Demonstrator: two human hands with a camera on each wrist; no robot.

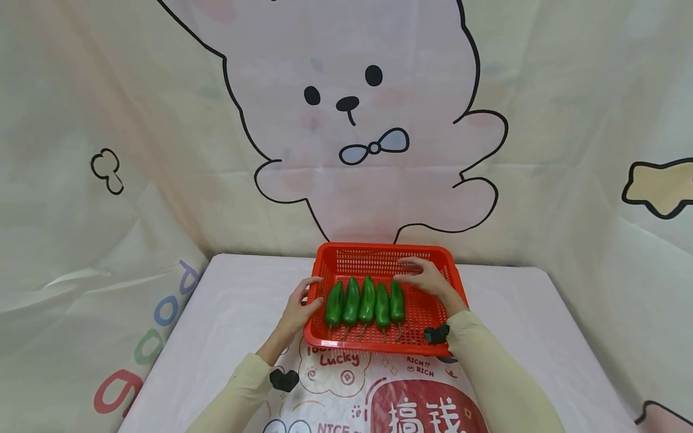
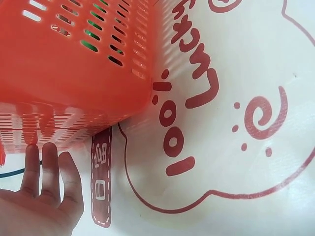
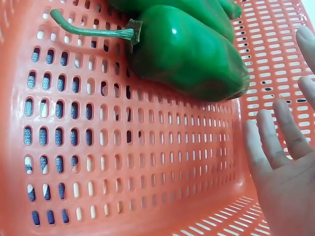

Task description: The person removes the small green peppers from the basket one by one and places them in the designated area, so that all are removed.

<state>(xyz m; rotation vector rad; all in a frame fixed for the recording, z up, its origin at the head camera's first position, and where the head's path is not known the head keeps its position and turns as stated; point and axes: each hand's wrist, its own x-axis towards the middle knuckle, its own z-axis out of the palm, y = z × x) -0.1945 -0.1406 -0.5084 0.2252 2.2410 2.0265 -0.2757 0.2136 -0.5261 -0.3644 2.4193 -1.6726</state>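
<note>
Several green peppers (image 1: 367, 300) lie side by side in a row in a red plastic basket (image 1: 428, 346), their stems toward the near side. My left hand (image 1: 299, 310) is at the basket's left side; in the left wrist view its straight fingers (image 2: 50, 172) reach up to the outer slotted wall. Over the basket's right half is my right hand (image 1: 428, 279), fingers spread and holding nothing. Its fingertips come close to the far end of the rightmost pepper (image 1: 397, 302). The right wrist view shows that pepper's curved stem (image 3: 93, 32), with the hand off to the right.
The basket stands on a white table (image 1: 503, 313) over a printed mat (image 1: 346, 388) with red lettering. Right behind the table hangs a cloth (image 1: 352, 192) with a cartoon animal, and cloth walls (image 1: 70, 240) rise at both sides.
</note>
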